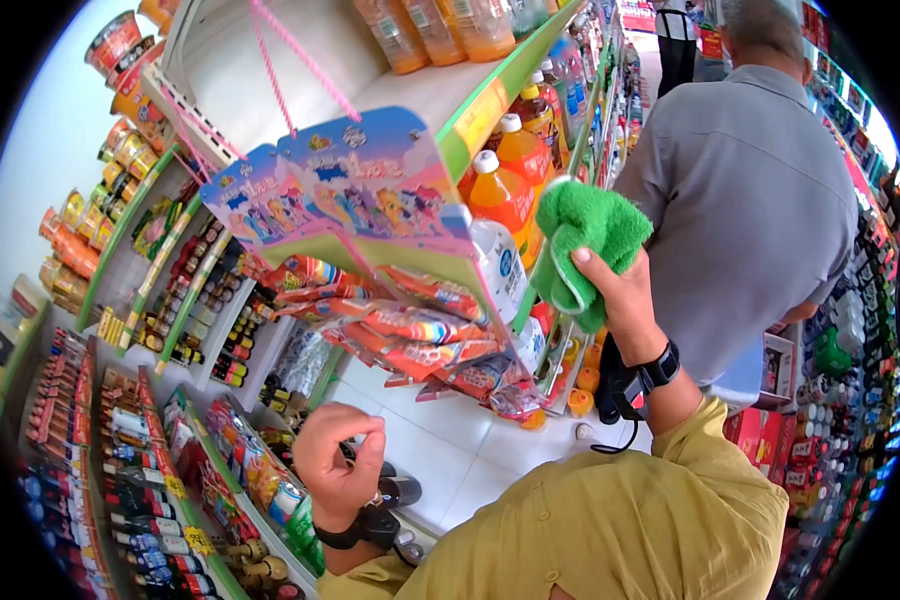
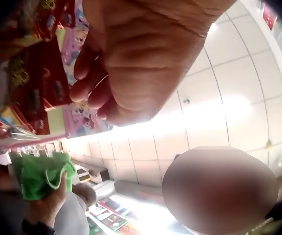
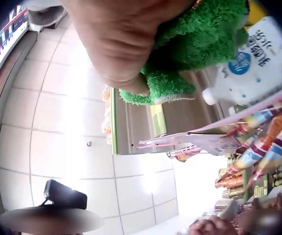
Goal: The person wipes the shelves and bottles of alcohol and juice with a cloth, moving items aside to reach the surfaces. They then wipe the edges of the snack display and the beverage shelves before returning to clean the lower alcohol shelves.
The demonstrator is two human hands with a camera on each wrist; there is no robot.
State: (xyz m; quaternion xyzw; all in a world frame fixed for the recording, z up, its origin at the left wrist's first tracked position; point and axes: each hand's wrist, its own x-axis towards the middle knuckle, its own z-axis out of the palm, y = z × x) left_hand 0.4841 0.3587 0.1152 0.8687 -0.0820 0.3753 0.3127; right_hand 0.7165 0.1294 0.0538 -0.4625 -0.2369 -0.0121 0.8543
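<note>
My right hand grips a bunched green terry cloth with a pale hem, beside the shelf of orange drink bottles. In the right wrist view, the cloth is near a white bottle with blue print. My left hand is in front of the hanging snack display, its fingers loosely curled and nothing seen in them. In the left wrist view the palm of the left hand fills the top, with red snack packets beyond the fingertips.
A cartoon-printed hanging card with several snack bags hangs from pink cords at the shelf end. A person in a grey shirt stands close on the right. Stocked shelves line the left side; white floor tiles lie below.
</note>
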